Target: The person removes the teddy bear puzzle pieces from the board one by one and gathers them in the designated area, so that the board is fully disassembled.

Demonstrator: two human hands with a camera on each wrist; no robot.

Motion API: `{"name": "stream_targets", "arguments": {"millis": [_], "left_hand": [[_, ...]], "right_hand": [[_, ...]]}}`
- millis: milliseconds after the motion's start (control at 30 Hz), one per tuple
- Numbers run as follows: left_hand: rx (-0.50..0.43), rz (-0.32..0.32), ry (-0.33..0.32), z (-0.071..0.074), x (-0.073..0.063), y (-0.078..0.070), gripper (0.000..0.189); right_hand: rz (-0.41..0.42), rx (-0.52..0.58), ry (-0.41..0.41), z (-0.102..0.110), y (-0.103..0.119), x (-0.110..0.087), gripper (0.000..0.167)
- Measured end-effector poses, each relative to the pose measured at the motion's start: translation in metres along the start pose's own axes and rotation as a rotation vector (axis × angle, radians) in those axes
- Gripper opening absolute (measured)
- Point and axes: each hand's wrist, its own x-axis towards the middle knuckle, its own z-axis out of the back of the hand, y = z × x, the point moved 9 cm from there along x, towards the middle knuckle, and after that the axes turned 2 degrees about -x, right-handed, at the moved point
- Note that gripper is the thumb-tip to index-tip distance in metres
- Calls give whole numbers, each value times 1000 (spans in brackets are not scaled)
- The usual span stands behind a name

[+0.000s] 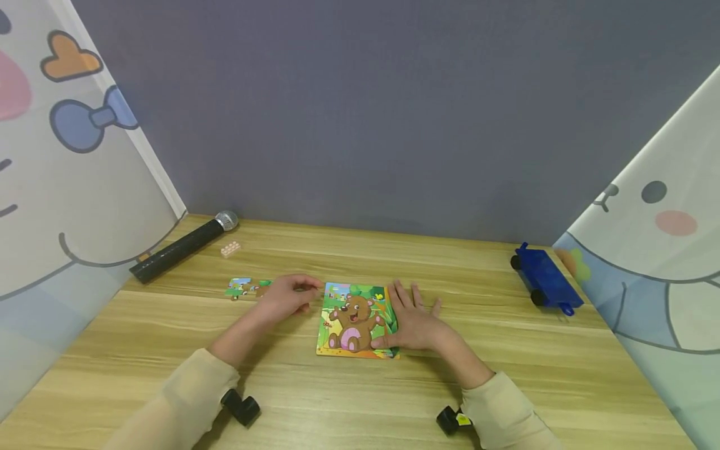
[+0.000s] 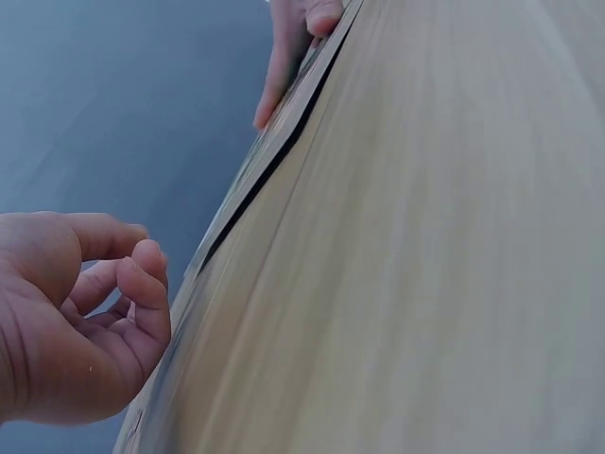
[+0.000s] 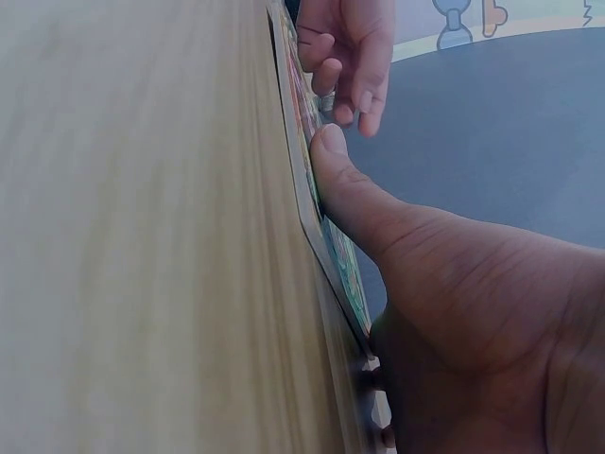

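Observation:
A square bear jigsaw puzzle point(image 1: 350, 315) lies flat on the wooden table, its picture showing a brown bear with a pink belly. My right hand point(image 1: 415, 324) rests over its right side, fingers spread; the thumb point(image 3: 331, 156) lies on the picture in the right wrist view. Just off the puzzle's upper left edge is my left hand point(image 1: 288, 296), its fingers loosely bent. In the left wrist view the left hand point(image 2: 85, 317) holds nothing between its fingers. Left of that hand lie loose puzzle pieces point(image 1: 240, 287), partly hidden behind it.
A black microphone point(image 1: 185, 245) with a silver head lies at the back left, beside a small pink toy brick point(image 1: 230, 249). At the right stands a blue toy cart point(image 1: 547, 278) with black wheels. A grey panel point(image 1: 360, 112) closes off the table's back.

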Motion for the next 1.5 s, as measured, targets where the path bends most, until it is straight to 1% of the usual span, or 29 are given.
{"name": "stream_targets", "arguments": {"millis": [233, 467, 567, 733, 867, 1133, 1367, 1500], "left_hand": [[-52, 7, 26, -16, 7, -3, 23], [-59, 15, 56, -36, 11, -9, 22], [-65, 2, 77, -44, 13, -14, 23], [-76, -42, 127, -57, 16, -22, 26], [-94, -49, 146, -66, 17, -26, 27], [-80, -15, 187, -86, 22, -29, 29], [-96, 11, 190, -99, 24, -31, 28], [-118, 27, 177, -101, 24, -29, 29]], "right_hand": [[4, 1, -1, 0, -1, 0, 129], [-4, 14, 9, -3, -3, 0, 129], [-3, 14, 3, -3, -3, 0, 129], [-7, 15, 8, -4, -3, 1, 128], [-4, 16, 5, -3, -2, 1, 127], [9, 16, -6, -3, -2, 2, 127], [19, 23, -3, -1, -1, 1, 127], [19, 22, 0, -1, -1, 1, 127]]}}
